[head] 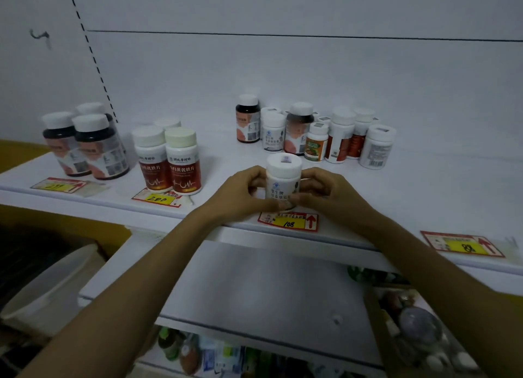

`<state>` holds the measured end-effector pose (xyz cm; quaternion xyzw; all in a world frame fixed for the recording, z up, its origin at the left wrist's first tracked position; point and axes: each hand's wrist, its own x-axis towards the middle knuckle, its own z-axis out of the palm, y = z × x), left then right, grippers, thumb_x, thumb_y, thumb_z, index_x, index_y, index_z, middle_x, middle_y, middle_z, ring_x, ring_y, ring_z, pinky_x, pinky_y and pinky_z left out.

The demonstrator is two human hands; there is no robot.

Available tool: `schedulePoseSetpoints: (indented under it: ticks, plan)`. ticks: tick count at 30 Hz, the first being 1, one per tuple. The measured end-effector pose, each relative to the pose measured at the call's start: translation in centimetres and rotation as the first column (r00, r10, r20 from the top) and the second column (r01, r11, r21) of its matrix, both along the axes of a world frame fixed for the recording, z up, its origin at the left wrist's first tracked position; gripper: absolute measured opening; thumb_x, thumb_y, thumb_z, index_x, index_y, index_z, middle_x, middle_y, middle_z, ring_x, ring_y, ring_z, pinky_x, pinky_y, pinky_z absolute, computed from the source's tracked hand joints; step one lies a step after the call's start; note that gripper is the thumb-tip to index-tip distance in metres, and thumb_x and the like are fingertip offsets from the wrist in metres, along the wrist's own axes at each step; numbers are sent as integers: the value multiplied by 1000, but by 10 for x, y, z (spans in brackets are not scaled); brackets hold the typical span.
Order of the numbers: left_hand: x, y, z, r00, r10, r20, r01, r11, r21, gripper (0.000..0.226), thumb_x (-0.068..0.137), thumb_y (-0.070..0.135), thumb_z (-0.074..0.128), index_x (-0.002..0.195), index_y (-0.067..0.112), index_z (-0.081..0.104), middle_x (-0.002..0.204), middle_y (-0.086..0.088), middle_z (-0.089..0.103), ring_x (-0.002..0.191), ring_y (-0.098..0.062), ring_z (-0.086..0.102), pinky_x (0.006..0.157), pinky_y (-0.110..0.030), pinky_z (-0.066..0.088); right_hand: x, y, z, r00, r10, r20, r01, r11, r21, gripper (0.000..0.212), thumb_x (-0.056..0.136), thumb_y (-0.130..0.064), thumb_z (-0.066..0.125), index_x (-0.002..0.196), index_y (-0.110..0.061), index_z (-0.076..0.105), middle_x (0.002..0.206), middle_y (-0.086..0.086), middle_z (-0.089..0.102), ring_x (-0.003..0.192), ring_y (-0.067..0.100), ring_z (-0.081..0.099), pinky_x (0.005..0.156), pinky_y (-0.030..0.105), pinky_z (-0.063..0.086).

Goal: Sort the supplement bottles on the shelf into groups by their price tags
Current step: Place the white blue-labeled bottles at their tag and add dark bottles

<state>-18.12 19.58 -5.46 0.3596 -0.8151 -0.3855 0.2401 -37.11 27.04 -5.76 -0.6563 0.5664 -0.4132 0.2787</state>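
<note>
A small white supplement bottle (283, 177) stands upright near the front edge of the white shelf (424, 196), just behind the "108" price tag (288, 221). My left hand (246, 192) and my right hand (331, 194) both grip its lower body from either side. To the left, three dark bottles (90, 145) stand behind a yellow tag (59, 185), and three red-and-white bottles (169, 160) stand behind the "200" tag (160, 199). A mixed cluster of several bottles (314, 134) sits farther back. An "88" tag (464, 246) lies at the right with no bottle behind it.
A white back wall (283, 66) closes the shelf behind the bottles. Below is a lower white shelf (254, 287), and under it more packaged goods (215, 355). A box of items (418, 326) sits at lower right.
</note>
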Motion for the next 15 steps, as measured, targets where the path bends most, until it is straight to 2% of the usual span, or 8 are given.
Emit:
schedulePoseSetpoints:
  ticks: [4,6,8,11,15]
  plan:
    - [2,-5,-2,999,-21,37,23,998,-51,60,73,31,75,125,24,46,130,3,55,108,-8,52,93,-25,45,3,2,2,992,-38,-117,38,999,2,37,82,-22,68,116,-21,54,108,-6,66,95,5,66,82,22,55]
    - [2,-7,-2,998,-43,45,46,998,-49,60,75,30,73,127,22,45,133,1,53,106,-7,49,90,-23,43,5,4,2,987,-54,-150,55,998,6,35,82,-23,69,114,-22,56,104,-10,68,91,2,67,80,20,54]
    - [3,-7,-3,997,-65,44,67,997,-48,60,76,29,72,128,20,44,134,0,53,105,-6,48,88,-21,41,8,7,2,989,-71,-132,73,997,12,33,79,-23,72,108,-25,57,97,-15,68,87,-2,67,75,15,54]
    - [3,-7,-3,997,-72,43,74,996,-53,59,76,29,72,127,18,45,134,-2,53,103,-6,47,86,-21,40,12,10,3,992,-106,-70,107,994,22,30,77,-19,75,101,-28,59,92,-14,70,84,-3,68,69,12,52]
    - [5,-7,-2,997,-80,20,81,996,-42,60,73,30,75,124,17,46,131,-2,55,103,-9,50,85,-22,41,18,11,4,989,-146,-29,146,989,20,24,76,-14,76,96,-21,65,89,-9,72,82,4,70,72,18,55]
